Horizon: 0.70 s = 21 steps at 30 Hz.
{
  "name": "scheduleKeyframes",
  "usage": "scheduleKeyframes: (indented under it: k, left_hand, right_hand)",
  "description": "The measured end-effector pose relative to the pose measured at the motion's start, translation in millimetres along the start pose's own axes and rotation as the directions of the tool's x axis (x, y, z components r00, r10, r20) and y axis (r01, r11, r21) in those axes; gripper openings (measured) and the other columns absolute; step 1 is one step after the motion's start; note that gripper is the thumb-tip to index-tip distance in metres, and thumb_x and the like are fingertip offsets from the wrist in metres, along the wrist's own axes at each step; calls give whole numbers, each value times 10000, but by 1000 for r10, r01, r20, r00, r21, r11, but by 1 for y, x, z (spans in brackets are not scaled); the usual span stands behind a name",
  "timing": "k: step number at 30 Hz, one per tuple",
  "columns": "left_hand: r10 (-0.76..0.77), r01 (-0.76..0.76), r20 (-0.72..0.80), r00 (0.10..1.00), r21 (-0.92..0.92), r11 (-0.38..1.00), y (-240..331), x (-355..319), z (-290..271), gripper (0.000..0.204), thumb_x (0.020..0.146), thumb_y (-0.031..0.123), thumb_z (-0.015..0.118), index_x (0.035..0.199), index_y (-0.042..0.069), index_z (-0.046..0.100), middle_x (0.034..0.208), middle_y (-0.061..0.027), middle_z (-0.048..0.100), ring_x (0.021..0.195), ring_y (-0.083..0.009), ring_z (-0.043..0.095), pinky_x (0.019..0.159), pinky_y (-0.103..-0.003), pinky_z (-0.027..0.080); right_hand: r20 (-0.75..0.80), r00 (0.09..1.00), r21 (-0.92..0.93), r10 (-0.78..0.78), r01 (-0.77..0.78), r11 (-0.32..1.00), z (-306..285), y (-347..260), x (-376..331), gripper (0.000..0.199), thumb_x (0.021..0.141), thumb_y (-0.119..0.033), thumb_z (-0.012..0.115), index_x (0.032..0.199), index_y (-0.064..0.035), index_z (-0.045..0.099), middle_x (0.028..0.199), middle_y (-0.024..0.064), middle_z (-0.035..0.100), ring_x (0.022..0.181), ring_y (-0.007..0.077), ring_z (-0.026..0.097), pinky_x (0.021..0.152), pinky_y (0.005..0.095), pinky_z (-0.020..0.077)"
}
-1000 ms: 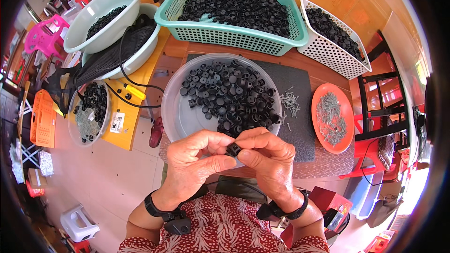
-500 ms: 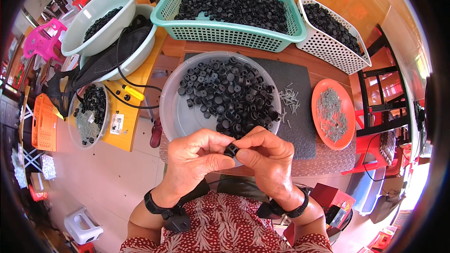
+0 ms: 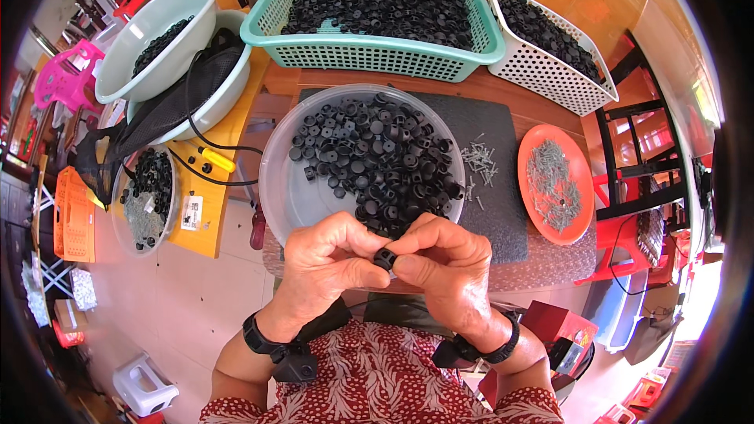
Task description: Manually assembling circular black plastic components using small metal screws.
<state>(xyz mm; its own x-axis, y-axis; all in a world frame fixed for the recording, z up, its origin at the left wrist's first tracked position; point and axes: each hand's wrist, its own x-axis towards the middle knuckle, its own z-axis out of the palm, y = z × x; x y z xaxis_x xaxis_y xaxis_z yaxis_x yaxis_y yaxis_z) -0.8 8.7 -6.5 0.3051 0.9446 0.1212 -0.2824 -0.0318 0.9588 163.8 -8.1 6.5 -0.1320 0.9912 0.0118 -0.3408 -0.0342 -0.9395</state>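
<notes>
Between the fingertips of both hands sits a small round black plastic part, with openings in its side. My left hand pinches it from the left, thumb below and fingers above. From the other side my right hand grips it with thumb and forefinger. Both hands are held over the near rim of a wide translucent bowl. Loose black plastic parts are heaped in that bowl, some round caps, some with a hole. Whether a screw is in the held part, I cannot tell.
Right of the bowl, loose screws lie on a dark foam mat, beside an orange plate of screws. Behind stand a green basket and a white basket, both full of black parts. Pale green basins and a yellow-handled tool are at left.
The black part has turned slightly in my fingertips and now shows its side openings. Both hands stay in nearly the same place; the view has shifted a little.
</notes>
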Motion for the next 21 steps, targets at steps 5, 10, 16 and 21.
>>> scheduleKeyframes:
  k: [5,10,16,21]
  left_hand:
    - [53,-52,-5,999,75,996,-1,1,0,289,654,119,784,833,0,591,797,-37,626,715,-75,581,643,-214,480]
    - [82,-88,67,994,99,991,-3,5,-2,334,622,201,798,797,5,591,758,-38,613,671,-84,568,592,-218,457]
    - [197,-204,66,978,140,969,-11,10,0,342,617,225,798,778,3,594,707,-60,607,621,-118,566,543,-233,441]
    - [230,-239,78,970,141,961,-8,7,2,374,615,259,788,773,21,546,704,-80,600,633,-174,572,582,-293,455]
  right_hand:
    - [-31,999,6,-10,10,1000,3,-2,-3,201,739,137,605,870,-9,643,783,5,534,709,64,500,632,191,410]
    - [-30,1000,35,-8,9,999,3,-7,-9,188,749,134,598,875,-2,630,796,16,527,682,65,506,615,196,432]
    - [-29,999,31,-40,41,999,2,-5,-8,191,750,130,598,889,1,622,791,22,517,665,67,507,582,191,424]
    - [-10,999,-104,-51,50,993,2,-13,-10,176,741,115,619,877,3,611,823,49,550,731,105,515,655,219,430]
